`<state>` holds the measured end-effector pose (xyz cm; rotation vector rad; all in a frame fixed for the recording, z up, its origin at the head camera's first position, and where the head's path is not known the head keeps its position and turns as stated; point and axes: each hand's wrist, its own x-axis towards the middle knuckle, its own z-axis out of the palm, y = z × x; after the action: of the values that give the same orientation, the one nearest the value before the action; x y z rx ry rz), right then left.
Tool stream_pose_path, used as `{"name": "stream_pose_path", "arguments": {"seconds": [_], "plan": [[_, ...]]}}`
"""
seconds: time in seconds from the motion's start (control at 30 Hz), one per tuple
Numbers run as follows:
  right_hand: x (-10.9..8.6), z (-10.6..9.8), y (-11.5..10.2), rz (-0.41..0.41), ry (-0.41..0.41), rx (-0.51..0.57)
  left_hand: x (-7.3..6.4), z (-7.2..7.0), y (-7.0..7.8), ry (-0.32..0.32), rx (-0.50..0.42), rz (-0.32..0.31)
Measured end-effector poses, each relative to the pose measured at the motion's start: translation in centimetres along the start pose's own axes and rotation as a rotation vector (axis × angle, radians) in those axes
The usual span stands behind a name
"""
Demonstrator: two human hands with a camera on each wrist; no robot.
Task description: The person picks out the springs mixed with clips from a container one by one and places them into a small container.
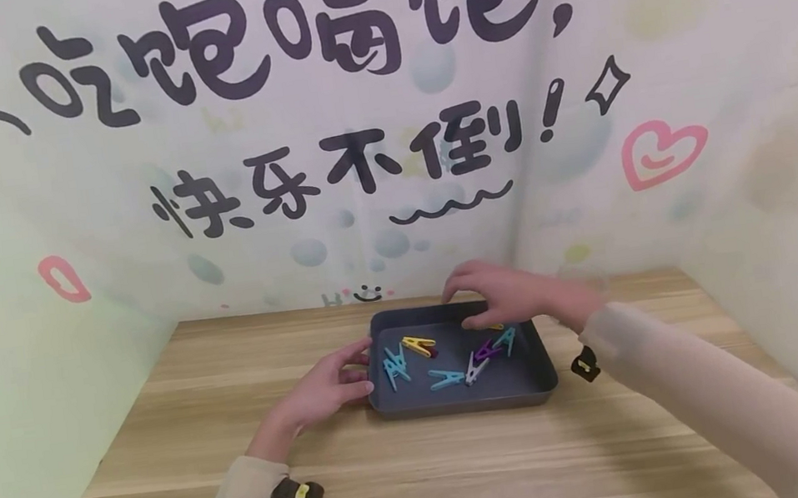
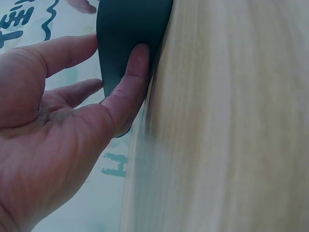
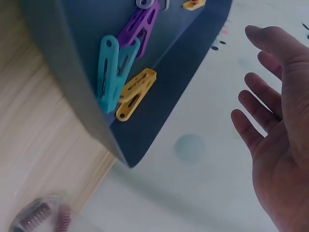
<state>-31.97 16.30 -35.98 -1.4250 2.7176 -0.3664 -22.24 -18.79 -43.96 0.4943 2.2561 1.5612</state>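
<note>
A dark grey tray (image 1: 464,398) lies on the table with several plastic clothespins in it. Turquoise clothespins (image 1: 395,365) lie at its left, beside a yellow clothespin (image 1: 419,344). Toward the right are a purple clothespin (image 1: 486,349), a pale grey clothespin (image 1: 473,368) and another turquoise clothespin (image 1: 508,339). The left hand (image 1: 327,389) touches the tray's left wall with extended fingers, also seen against the wall in the left wrist view. Over the far right rim hovers the right hand (image 1: 499,293), its fingers loosely spread and holding nothing. A yellow clothespin (image 3: 136,94) sits in the corner below it.
The wooden table (image 1: 429,480) meets a printed wall (image 1: 279,256) just behind the tray. A clear round object (image 3: 41,215) stands near the table's right back, mostly behind the right forearm in the head view. Black wrist devices (image 1: 298,495) are worn on both sleeves.
</note>
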Motion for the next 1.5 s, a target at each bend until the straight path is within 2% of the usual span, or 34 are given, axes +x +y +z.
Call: {"name": "stream_pose_path", "arguments": {"seconds": [0.17,0.37,0.5,0.8,1.27,1.5], "plan": [[1.5,0.6,-0.6,0.004,-0.082,-0.029,0.0,0.0,-0.1,-0.003,0.001,0.008],[3.0,1.6,-1.1,0.057,-0.179,-0.031,0.0,0.0,0.0,-0.004,-0.004,0.007],[3.7,2.1,-1.6,0.059,-0.221,-0.024,0.0,0.0,0.1,-0.006,-0.006,-0.001],[4.8,3.7,-1.3,0.042,-0.262,-0.04,0.0,-0.1,0.0,-0.012,-0.027,-0.003],[5.2,4.7,-2.2,0.057,-0.307,-0.102,0.1,-0.1,-0.2,-0.024,-0.048,-0.005],[5.4,4.8,-2.3,0.072,-0.307,-0.1,0.0,-0.1,-0.2,-0.017,-0.05,-0.002]]}}
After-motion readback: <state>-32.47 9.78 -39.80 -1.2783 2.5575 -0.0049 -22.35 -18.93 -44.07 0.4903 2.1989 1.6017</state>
